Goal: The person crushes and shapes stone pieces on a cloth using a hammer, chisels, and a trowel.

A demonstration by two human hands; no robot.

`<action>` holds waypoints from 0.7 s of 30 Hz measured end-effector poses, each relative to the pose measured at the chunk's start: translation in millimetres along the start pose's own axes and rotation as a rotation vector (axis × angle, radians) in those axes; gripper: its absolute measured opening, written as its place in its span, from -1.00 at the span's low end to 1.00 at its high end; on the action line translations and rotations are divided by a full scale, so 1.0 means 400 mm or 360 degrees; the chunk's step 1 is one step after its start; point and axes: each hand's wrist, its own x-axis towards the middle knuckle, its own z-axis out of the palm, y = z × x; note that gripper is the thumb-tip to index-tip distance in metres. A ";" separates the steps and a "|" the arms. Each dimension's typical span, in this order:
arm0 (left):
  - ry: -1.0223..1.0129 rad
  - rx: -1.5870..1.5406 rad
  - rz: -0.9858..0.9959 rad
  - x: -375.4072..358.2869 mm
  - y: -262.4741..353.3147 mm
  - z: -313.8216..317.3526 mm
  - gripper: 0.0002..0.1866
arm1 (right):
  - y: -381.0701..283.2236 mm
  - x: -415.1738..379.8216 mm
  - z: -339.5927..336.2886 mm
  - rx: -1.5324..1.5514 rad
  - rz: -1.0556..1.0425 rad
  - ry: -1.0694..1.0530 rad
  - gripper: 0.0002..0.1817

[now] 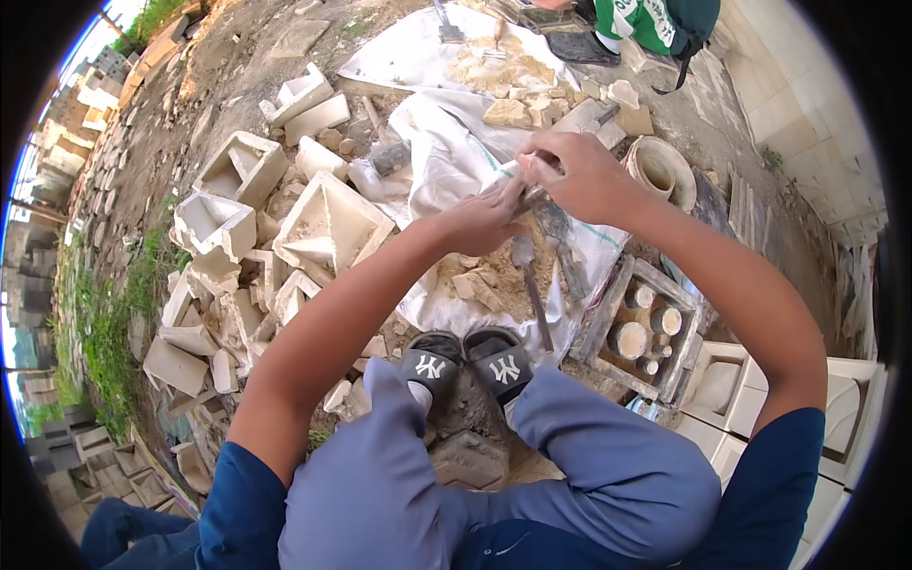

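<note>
Just above the centre of the frame, your two hands meet over the white sheet (427,142). Your left hand (484,217) is partly open, its fingers stretched toward the upper right; your right hand (570,173) is curled, its thumb and fingers bent in near the left fingertips. Whether anything small is pinched between them you cannot tell from here, as the fingers hide it.

The sheet spreads below your hands through the middle of the frame, with sand and stone chips (480,290) on it. A scraper (534,294) lies just below your hands, its handle pointing down toward your right sandal (499,366). Your left sandal (430,367) is just beside the right one.

At centre left you have a heap of pale stone pieces, with a square hollow block (318,223) on its near side. Right of centre, a frame (617,374) holds several round pieces (631,339), and a round pot (660,171) sits above it, near your right forearm. At the upper right, another person's shoe (582,48) is by the sheet's far part.
</note>
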 end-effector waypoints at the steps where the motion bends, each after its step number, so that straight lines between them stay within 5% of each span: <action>1: 0.0002 0.0001 -0.0008 -0.013 0.023 -0.042 -0.35 | 0.012 0.005 0.010 0.0050 0.0057 -0.0156 -0.71; 3: -0.0181 -0.0382 -0.0273 -0.028 0.026 -0.086 -0.42 | -0.003 -0.007 0.039 0.0304 0.0153 0.0036 -0.72; 7: -0.0042 -0.0455 -0.0509 -0.123 -0.048 -0.083 -0.43 | -0.004 0.016 0.111 0.0982 0.0523 0.0625 -0.66; 8: 0.0115 -0.0232 -0.0494 -0.154 -0.080 -0.056 -0.45 | -0.014 0.029 0.134 0.0991 0.0524 0.0611 -0.66; 11: 0.0281 0.0016 -0.0676 -0.221 -0.119 0.017 -0.41 | -0.031 0.075 0.240 0.1514 0.0484 0.1332 -0.58; 12: 0.0372 0.0094 -0.0727 -0.241 -0.131 0.051 -0.40 | 0.018 0.097 0.300 0.1302 0.0281 0.1519 -0.58; 15: 0.0351 0.0204 -0.0915 -0.267 -0.121 0.088 -0.32 | 0.039 0.115 0.386 0.1177 0.0451 0.1246 -0.60; 17: -0.0044 0.0588 -0.0977 -0.276 -0.118 0.094 -0.27 | 0.069 0.130 0.422 0.1061 0.0506 0.1193 -0.62; 21: -0.0263 0.0627 -0.1119 -0.306 -0.192 0.109 -0.21 | 0.089 0.157 0.364 0.1582 0.0397 0.1042 -0.58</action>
